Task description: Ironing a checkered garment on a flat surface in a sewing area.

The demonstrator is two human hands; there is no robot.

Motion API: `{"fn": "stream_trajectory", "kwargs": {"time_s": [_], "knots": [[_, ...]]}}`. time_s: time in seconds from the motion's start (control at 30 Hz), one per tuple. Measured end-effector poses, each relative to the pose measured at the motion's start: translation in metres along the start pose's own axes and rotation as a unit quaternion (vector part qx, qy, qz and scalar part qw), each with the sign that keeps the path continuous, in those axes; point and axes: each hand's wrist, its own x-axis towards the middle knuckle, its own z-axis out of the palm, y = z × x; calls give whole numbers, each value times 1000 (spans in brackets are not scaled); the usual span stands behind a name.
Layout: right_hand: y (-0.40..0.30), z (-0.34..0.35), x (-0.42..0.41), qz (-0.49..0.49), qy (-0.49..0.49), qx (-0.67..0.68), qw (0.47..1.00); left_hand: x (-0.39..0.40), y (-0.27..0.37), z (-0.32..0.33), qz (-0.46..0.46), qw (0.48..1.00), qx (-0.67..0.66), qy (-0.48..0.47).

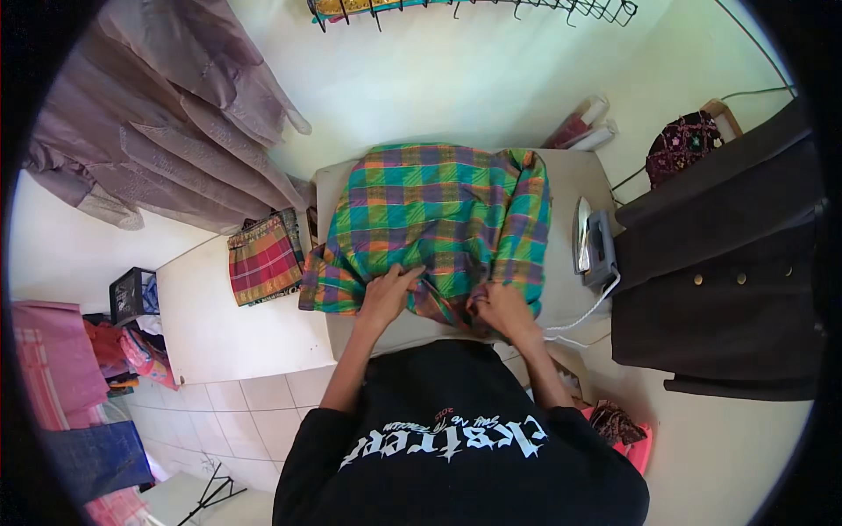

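Note:
A green, purple and orange plaid garment [427, 204], which looks like a shirt, is spread over a padded ironing surface [579, 174] in front of me. My left hand [387, 294] rests on its near side, one finger stretched across the cloth; whether it pinches any fabric is hidden. Gathered cloth at the near edge is in the grip of my right hand [503, 309]. Folds bunch up between both hands, and sleeve-like parts lie at the left and right. An electric iron [597, 246] stands at the right of the padded surface, apart from the garment, with a pale cord [582, 315].
Folded plaid cloths [266, 260] lie on a white tabletop [243, 329] to the left. Mauve clothing [191, 112] hangs above it. A dark buttoned garment [717, 276] hangs close by the iron. Beyond the padded surface is a wall with a wire rack [473, 3].

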Motion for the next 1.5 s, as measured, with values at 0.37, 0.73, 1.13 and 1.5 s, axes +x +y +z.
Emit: {"fn": "stream_trajectory", "kwargs": {"time_s": [0.37, 0.73, 1.13, 1.5], "knots": [[-30, 18, -32, -164, -208, 111, 958, 49, 27, -36, 61, 993, 42, 91], [31, -28, 178, -205, 238, 13, 949, -38, 70, -23, -382, 908, -170, -30], [76, -4, 113, -58, -78, -122, 988, 33, -54, 44, -234, 887, -254, 307], [77, -84, 128, -5, -63, 200, 978, 61, -56, -17, -277, 823, -357, 344]]}}
